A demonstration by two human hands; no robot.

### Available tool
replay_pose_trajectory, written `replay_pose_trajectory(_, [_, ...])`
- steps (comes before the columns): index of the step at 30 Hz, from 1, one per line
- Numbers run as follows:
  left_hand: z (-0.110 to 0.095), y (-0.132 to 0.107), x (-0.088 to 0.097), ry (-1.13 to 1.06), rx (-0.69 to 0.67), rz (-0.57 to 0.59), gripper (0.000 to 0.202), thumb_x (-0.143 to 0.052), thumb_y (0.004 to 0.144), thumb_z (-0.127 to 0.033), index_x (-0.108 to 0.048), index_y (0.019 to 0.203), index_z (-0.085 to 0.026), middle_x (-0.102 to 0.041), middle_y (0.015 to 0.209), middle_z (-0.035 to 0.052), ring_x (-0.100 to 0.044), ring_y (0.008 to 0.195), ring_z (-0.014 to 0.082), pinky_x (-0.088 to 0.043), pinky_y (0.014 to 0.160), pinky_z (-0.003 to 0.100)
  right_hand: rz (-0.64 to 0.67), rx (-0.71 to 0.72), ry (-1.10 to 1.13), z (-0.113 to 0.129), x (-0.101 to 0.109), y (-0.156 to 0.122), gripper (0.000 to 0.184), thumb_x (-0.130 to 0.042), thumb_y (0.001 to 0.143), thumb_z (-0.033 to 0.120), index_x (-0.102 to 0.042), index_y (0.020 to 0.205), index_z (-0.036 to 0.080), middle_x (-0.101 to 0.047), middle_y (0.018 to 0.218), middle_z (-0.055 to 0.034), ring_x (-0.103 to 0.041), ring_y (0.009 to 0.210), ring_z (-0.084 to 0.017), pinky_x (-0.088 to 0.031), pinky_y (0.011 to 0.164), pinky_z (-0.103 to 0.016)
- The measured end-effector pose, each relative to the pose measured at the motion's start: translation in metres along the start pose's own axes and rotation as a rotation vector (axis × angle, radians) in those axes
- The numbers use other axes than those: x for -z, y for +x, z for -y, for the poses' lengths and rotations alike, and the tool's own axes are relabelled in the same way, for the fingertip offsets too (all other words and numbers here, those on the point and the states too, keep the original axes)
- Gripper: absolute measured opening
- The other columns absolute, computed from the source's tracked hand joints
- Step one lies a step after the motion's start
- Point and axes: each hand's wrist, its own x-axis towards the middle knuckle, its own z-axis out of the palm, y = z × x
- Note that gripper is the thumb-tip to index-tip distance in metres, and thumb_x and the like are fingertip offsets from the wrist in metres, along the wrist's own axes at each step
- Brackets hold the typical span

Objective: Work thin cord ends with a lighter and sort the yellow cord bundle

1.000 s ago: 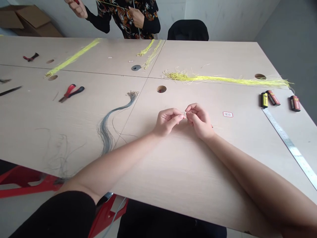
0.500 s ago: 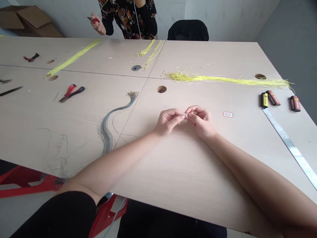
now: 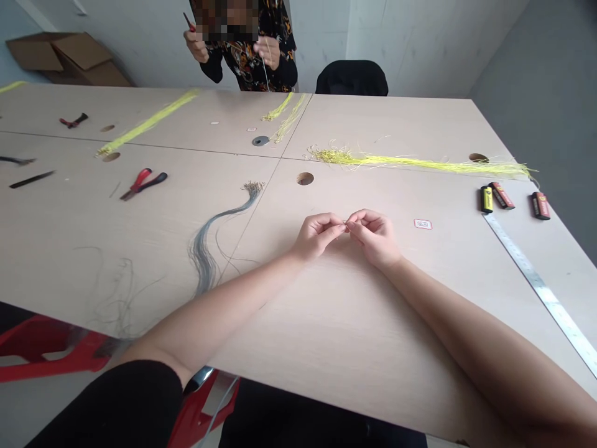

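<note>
Over the middle of the table, my left hand (image 3: 318,236) and my right hand (image 3: 375,238) meet at the fingertips. Thumb and forefinger of each are pinched together on something too small to make out. To the left of my left hand lies a bundle of thin grey-blue lines (image 3: 201,252), with a tuft of small metal-looking bits (image 3: 253,186) at its far end. A few loose strands from it reach toward my left forearm. A small red-edged label (image 3: 423,224) lies flat to the right of my right hand.
Red-and-black-handled pliers (image 3: 140,185) lie left. A long yellow line bundle (image 3: 410,163) stretches across the back right. Cylinders resembling batteries (image 3: 486,200) weigh near a steel ruler (image 3: 536,283). Beyond the round table hole (image 3: 305,179), a co-worker (image 3: 275,31) holds a tool and strand.
My view has tilted up slightly, so the table sits lower in the picture. My fingertips have drawn closer together. Across the table, the co-worker's second hand has come into sight.
</note>
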Motion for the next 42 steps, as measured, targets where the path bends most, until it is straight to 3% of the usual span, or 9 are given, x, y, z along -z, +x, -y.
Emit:
replay_pose_trajectory(5, [-0.0004, -0.0004, -0.0002, 0.018, 0.014, -0.002, 0.024, -0.065, 0.071, -0.037, -0.062, 0.060, -0.016, -0.053, 0.054, -0.0018, -0.044, 0.054, 0.0094, -0.035, 0.054, 0.025, 0.001, -0.025, -0.044, 0.0014, -0.0004, 0.0002, 0.024, -0.070, 0.070, 0.040, -0.060, 0.069, 0.018, -0.055, 0.057, 0.0020, -0.044, 0.050, -0.008, -0.037, 0.048, -0.023])
replay_pose_trajectory(22, [0.0014, -0.0011, -0.0001, 0.018, 0.035, -0.037, 0.023, -0.063, 0.070, -0.033, -0.061, 0.056, -0.016, -0.054, 0.052, -0.0015, -0.045, 0.054, 0.0097, -0.035, 0.053, 0.025, 0.033, -0.018, -0.118, 0.0053, -0.0039, -0.0015, 0.016, -0.060, 0.076, 0.033, -0.055, 0.074, 0.018, -0.053, 0.060, 0.0032, -0.046, 0.052, -0.008, -0.035, 0.051, -0.023])
replay_pose_trajectory(34, [0.0073, -0.0012, 0.0034, -0.078, 0.013, -0.018, 0.022, -0.066, 0.075, -0.036, -0.068, 0.065, -0.017, -0.059, 0.058, -0.0005, -0.056, 0.064, 0.0128, -0.044, 0.069, 0.028, -0.032, -0.014, -0.082, -0.0036, -0.0001, 0.0006, 0.010, -0.057, 0.077, 0.028, -0.053, 0.077, 0.019, -0.042, 0.058, 0.0066, -0.033, 0.048, -0.007, -0.026, 0.048, -0.023])
replay_pose_trajectory(38, [0.0081, -0.0009, 0.0038, -0.120, 0.036, -0.002, 0.025, -0.070, 0.073, -0.041, -0.069, 0.068, -0.016, -0.061, 0.063, 0.0009, -0.052, 0.061, 0.0108, -0.042, 0.061, 0.026, -0.033, -0.036, -0.063, -0.0015, -0.0012, -0.0001, 0.010, -0.057, 0.077, 0.028, -0.053, 0.076, 0.020, -0.039, 0.053, 0.0074, -0.031, 0.046, -0.007, -0.025, 0.046, -0.023])
replay_pose_trajectory(42, [0.0051, 0.0014, 0.0043, -0.272, 0.172, 0.037, 0.029, -0.073, 0.066, -0.043, -0.066, 0.064, -0.015, -0.053, 0.054, -0.0018, -0.038, 0.046, 0.0056, -0.029, 0.046, 0.022, -0.020, -0.022, -0.054, -0.0041, 0.0007, -0.0009, 0.011, -0.054, 0.080, 0.030, -0.054, 0.075, 0.020, -0.036, 0.048, 0.0077, -0.031, 0.045, -0.009, -0.026, 0.046, -0.023])
